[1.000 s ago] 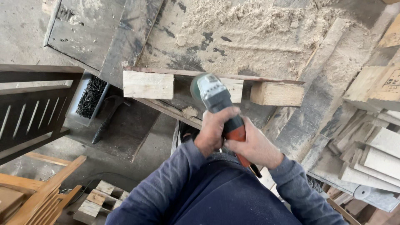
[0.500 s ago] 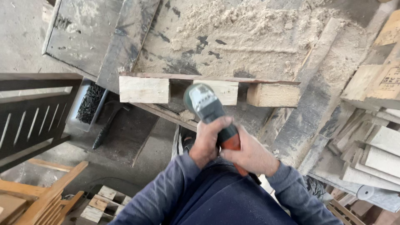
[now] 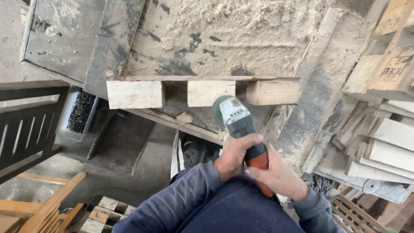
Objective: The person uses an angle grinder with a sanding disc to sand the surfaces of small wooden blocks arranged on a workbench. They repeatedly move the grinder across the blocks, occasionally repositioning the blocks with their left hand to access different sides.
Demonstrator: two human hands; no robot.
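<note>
Both hands grip an angle grinder (image 3: 239, 125) with a grey-green body and an orange rear handle. My left hand (image 3: 235, 155) wraps the body from the left; my right hand (image 3: 278, 174) clasps the orange handle behind it. The grinder's round disc head sits just below the middle block (image 3: 211, 92) of a small wooden pallet piece (image 3: 202, 79), which lies on its edge on the sawdust-covered workbench (image 3: 241, 39). Two more pale blocks, left (image 3: 135, 94) and right (image 3: 274, 92), are fixed to the same thin board. My dark blue sleeves fill the bottom of the view.
A hammer (image 3: 101, 133) lies on a lower shelf beside a tray of dark nails (image 3: 79, 112). Cut wooden boards (image 3: 388, 142) are stacked at the right. A dark slatted frame (image 3: 26, 125) stands at the left; wooden pieces (image 3: 39, 211) lie on the floor bottom left.
The grinder has come down and back from the front of the middle block towards me, and the view has shifted so the pallet piece sits lower in the picture. Both hands keep their grip.
</note>
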